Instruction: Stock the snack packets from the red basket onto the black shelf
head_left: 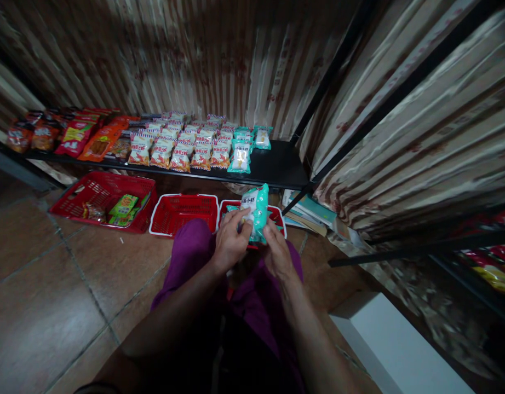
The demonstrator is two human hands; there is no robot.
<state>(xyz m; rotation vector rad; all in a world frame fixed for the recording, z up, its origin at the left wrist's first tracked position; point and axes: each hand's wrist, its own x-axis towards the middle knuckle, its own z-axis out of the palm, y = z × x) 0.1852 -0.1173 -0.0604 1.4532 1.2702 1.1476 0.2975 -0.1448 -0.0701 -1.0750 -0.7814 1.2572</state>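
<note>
Both my hands are on a teal and white snack bag (259,210), held upright above a red basket (282,224) with a white rim. My left hand (231,238) grips its left side, fingers across the front. At the lower right edge of the bag, my right hand (277,249) closes its thumb and fingers. Similar teal bags (240,156) stand at the right end of the items on the black shelf (277,167), beside rows of white and orange bags (181,155).
Left of my knees are a white-rimmed red basket (182,216) and a larger red basket (102,180) holding green packets (124,207). Books (312,208) lie under the shelf. A white box (404,339) is at lower right, near black metal bars (420,249).
</note>
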